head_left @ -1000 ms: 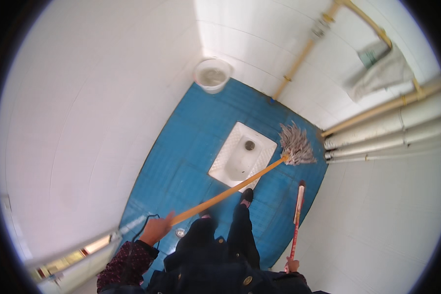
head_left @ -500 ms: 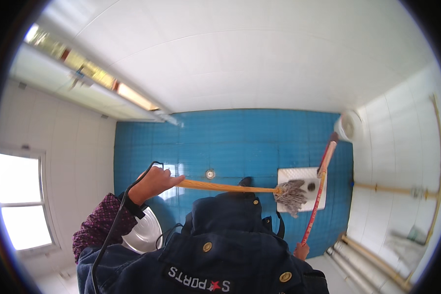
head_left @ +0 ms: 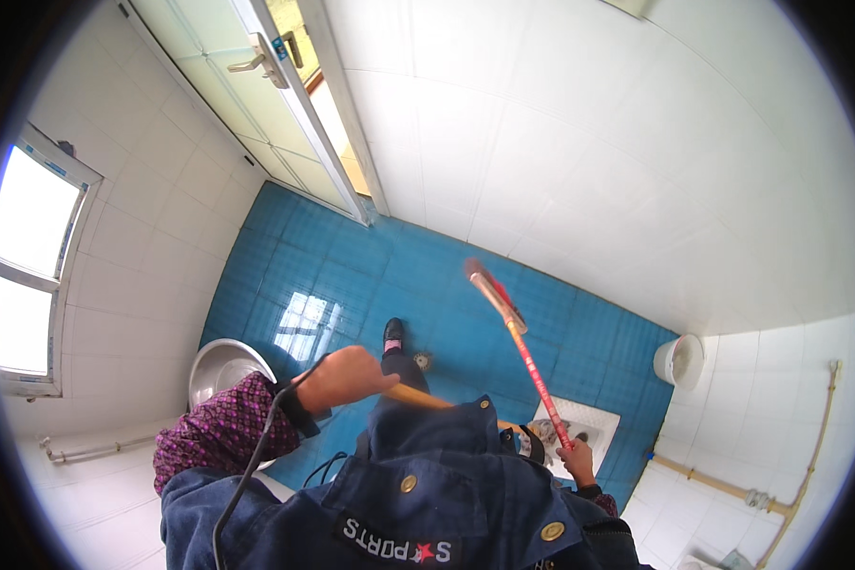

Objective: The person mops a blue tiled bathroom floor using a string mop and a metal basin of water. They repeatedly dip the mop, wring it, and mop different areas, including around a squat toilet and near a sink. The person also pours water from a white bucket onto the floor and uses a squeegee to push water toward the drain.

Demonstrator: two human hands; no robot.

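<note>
My left hand (head_left: pixel 347 377) is closed round the upper end of a mop's wooden handle (head_left: pixel 426 398). The handle slants to the right, partly hidden behind my dark jacket. Its grey strands show in part over the white squat toilet (head_left: pixel 602 417). At the lower right, my right hand (head_left: pixel 578 463) grips the red handle of a tool that looks like a floor squeegee (head_left: pixel 538 382). Its long, narrow head points away from me, over the blue tiled floor. Whether that head touches the floor, I cannot tell.
A metal basin (head_left: pixel 199 378) stands at the left, and a white bucket (head_left: pixel 679 361) at the right wall. The door (head_left: pixel 233 109) at the far left is ajar. A round drain (head_left: pixel 423 361) lies beside my leg. Pipes (head_left: pixel 712 481) run along the right wall.
The squeegee's head has swung left and away from the toilet area. My right hand has come further into view. The mop now lies nearer my body, and the view has turned.
</note>
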